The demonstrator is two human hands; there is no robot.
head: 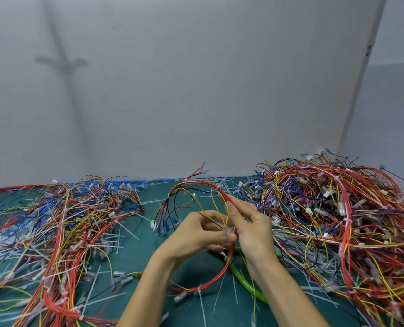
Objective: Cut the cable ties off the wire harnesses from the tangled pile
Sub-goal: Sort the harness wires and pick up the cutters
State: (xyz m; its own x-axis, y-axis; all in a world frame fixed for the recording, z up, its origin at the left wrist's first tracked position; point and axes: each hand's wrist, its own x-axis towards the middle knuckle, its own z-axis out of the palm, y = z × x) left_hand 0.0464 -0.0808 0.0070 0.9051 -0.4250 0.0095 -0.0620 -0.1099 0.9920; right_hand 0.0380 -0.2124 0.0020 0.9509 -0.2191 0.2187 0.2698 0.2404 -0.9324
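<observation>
Left grip point(196, 234) and right grip point(250, 228) both pinching thin looped red harness point(210, 283), matte green mat point(186, 267)

harness point(203, 185) between two piles point(337, 220)

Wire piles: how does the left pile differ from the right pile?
The left pile lies low and spread, strands mostly lengthwise; the right pile is heaped higher in tangled loops. The left pile shows more blue than the right pile. Both hold red and yellow wires on the green mat.
</observation>
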